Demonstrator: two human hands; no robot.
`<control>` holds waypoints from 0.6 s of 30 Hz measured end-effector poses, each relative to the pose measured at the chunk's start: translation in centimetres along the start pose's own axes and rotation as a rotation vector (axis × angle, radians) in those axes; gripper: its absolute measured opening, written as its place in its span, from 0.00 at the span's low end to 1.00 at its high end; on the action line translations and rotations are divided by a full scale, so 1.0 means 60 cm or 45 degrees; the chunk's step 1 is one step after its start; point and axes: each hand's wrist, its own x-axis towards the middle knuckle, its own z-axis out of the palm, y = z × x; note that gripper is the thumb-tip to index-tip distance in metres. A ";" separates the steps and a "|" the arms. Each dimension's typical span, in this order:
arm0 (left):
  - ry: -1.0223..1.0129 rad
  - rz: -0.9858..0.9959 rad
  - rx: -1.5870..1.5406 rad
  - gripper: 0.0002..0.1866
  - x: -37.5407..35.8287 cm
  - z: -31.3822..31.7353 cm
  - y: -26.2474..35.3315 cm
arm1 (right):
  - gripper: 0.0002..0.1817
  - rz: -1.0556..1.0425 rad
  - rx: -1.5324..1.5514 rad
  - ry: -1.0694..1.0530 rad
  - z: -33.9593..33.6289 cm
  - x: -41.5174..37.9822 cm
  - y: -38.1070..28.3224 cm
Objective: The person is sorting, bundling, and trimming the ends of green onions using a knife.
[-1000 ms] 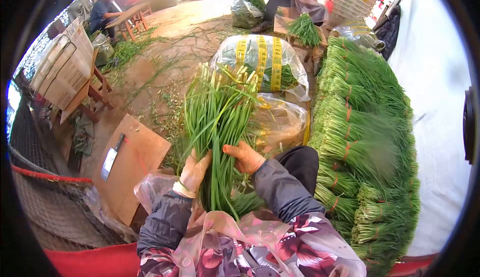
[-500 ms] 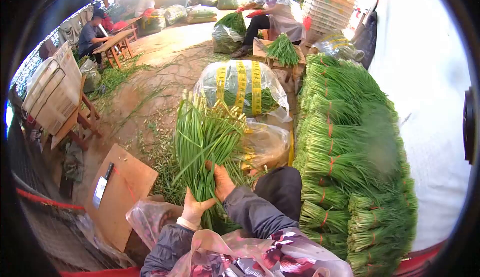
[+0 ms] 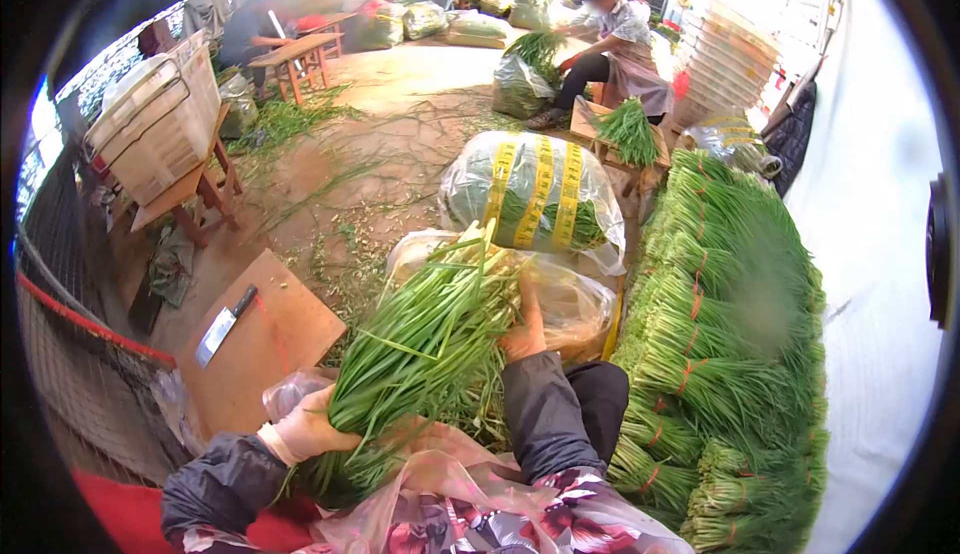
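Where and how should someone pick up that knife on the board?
Best by its black handle, probably from above and the right: the knife lies on the board with the handle pointing away and right, and the broad blade toward the near left.

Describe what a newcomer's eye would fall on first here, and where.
Probably the long stack of green bundles filling much of the right side. Then the big green bunch between the left hand and right hand, near centre. Farther left, a cleaver lies on a board.
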 end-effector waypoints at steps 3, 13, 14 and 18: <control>-0.004 -0.192 0.053 0.34 -0.041 -0.016 -0.001 | 0.18 0.010 0.009 0.014 -0.144 0.110 0.001; 0.289 -0.302 -0.147 0.30 -0.146 -0.048 -0.055 | 0.20 -0.062 -0.781 0.004 -0.173 0.122 -0.215; 0.286 -0.273 -0.142 0.29 -0.144 -0.048 -0.054 | 0.23 0.021 -1.265 -0.285 -0.144 0.110 -0.190; 0.357 -0.297 0.027 0.27 -0.122 -0.034 -0.071 | 0.49 -0.100 -2.012 -0.978 0.017 -0.012 0.032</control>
